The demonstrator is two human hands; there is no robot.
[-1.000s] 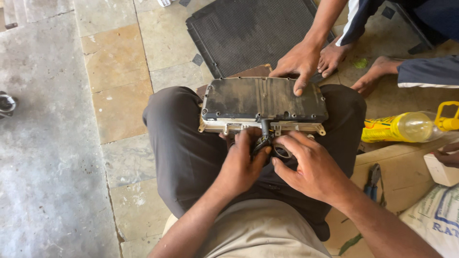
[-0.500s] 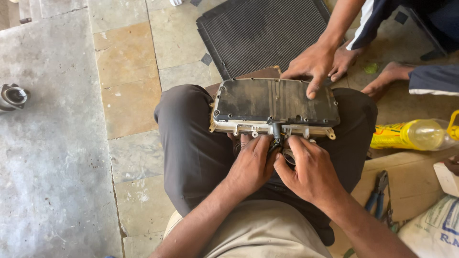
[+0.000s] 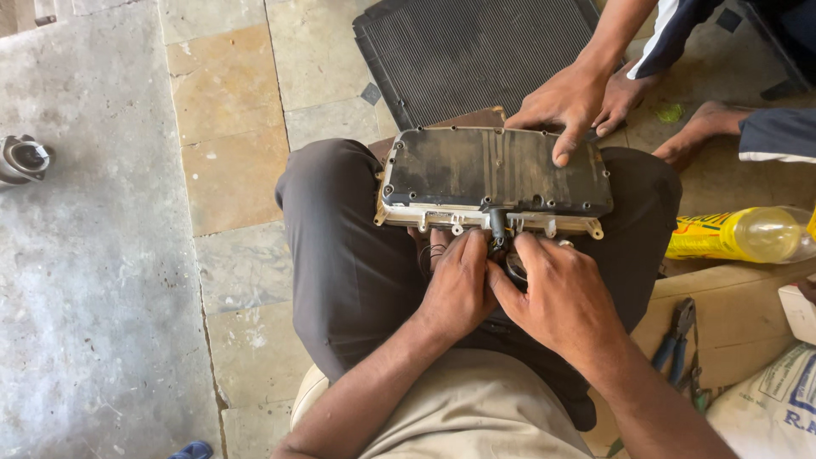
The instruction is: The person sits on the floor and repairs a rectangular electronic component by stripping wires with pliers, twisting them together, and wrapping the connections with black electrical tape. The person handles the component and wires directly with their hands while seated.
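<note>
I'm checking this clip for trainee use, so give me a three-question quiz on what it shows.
1. True or false: the black panel lies across the person's lap.
2. Whose hand rests on top of the panel? A) the person's left hand B) the person's right hand C) a co-worker's hand
3. Fill in: the blue-handled pliers lie on a piece of ____.

Key: 1 true. 2 C; both of the person's hands work at the small black tube on the panel's near edge. 3 cardboard, to the person's right, below the yellow bottle.
</note>
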